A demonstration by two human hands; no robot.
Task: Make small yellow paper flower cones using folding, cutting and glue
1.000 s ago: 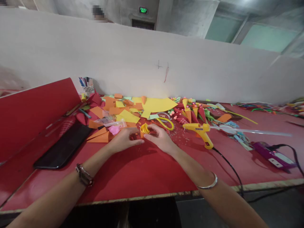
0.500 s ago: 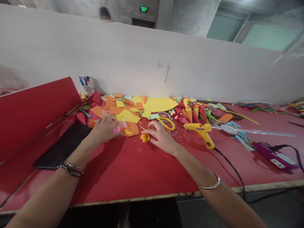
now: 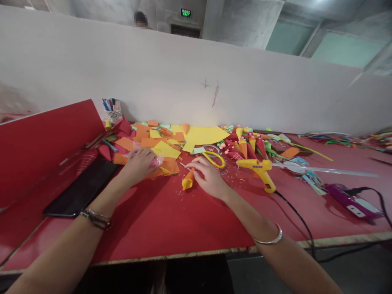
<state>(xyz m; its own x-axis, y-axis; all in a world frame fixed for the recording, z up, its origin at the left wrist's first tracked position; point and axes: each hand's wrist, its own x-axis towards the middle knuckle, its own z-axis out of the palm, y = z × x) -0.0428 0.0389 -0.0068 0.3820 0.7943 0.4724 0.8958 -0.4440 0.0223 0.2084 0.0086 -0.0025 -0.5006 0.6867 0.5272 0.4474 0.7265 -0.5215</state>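
Observation:
A small orange and yellow paper cone (image 3: 188, 180) lies on the red table (image 3: 190, 220), and my right hand (image 3: 206, 174) rests on its far end with fingers curled round it. My left hand (image 3: 138, 165) is laid palm down, fingers closed over a clear plastic packet with something pink (image 3: 155, 161) in it, on top of orange and yellow paper scraps (image 3: 163, 150). Yellow-handled scissors (image 3: 212, 157) lie just behind my right hand.
A yellow glue gun (image 3: 259, 169) with a black cord lies to the right, then a purple power strip (image 3: 355, 202). Finished paper cones (image 3: 245, 143) sit near the white partition. A black phone (image 3: 81, 190) and a raised red board (image 3: 43, 143) are at left. A pen cup (image 3: 112, 110) stands at the back.
My left hand left the cone, reached left to the pink packet and closed over it. The cone went from held between both hands to lying on the table under my right hand.

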